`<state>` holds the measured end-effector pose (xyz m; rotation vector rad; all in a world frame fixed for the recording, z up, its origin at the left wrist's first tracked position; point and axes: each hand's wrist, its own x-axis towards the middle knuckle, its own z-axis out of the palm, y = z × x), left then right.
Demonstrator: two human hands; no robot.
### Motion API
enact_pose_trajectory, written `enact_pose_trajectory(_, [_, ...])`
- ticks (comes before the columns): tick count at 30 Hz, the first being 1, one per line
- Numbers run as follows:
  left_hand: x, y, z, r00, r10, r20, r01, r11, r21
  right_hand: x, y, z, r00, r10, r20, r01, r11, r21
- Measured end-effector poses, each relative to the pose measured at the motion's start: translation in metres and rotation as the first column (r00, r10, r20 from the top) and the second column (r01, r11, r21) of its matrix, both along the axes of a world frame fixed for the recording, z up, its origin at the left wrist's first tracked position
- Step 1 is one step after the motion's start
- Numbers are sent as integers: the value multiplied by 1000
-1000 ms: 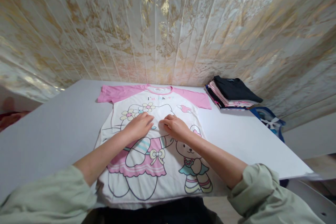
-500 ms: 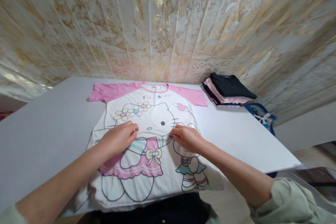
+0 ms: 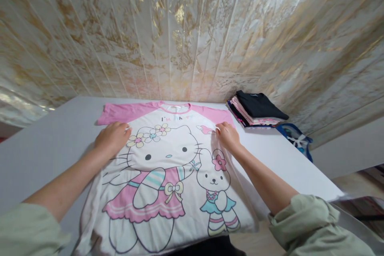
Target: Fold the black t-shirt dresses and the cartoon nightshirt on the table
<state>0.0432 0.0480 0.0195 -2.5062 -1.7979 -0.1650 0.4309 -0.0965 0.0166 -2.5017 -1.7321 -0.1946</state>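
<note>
A white T-shirt [image 3: 175,176] with pink raglan sleeves and a large cartoon cat and rabbit print lies face up, neckline away from me. Its hem hangs over the near table edge. My left hand [image 3: 112,139] is at the shirt's left side, just below the sleeve, with fingers curled and closed on the cloth. Just under the other sleeve, my right hand [image 3: 227,137] has its thumb and fingers pinched together at the fabric. The fingertips are partly hidden. Some wrinkles run along the lower left side of the shirt.
At the back right of the white table [image 3: 279,160] sits a stack of folded clothes [image 3: 259,106], black on top. Beside it is a blue-edged clear bag [image 3: 295,138] with a white bow. A gold-patterned curtain [image 3: 168,40] hangs behind the table.
Both hands have moved apart and away from me, from the middle of the print to the shirt's sides below the sleeves. The cat's face and rabbit are now uncovered.
</note>
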Motion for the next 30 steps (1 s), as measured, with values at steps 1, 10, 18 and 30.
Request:
enact_pose_trajectory(1, [6, 4, 1, 1000, -13, 8, 13, 1000, 5, -3, 9, 0, 1000, 28, -11, -28, 999, 24])
enact_pose_trajectory(10, [44, 65, -26, 1000, -18, 26, 21, 990, -143, -15, 89, -36, 993, 25, -113, -36, 995, -91])
enact_pose_trajectory(18, [42, 92, -37, 999, 2, 43, 5, 986, -164, -2, 113, -44, 993, 13, -120, -22, 997, -79])
enact_pose_trajectory(30, [44, 104, -34, 988, -28, 151, 46, 992, -121, 1, 129, -47, 995, 9, -102, -16, 998, -68])
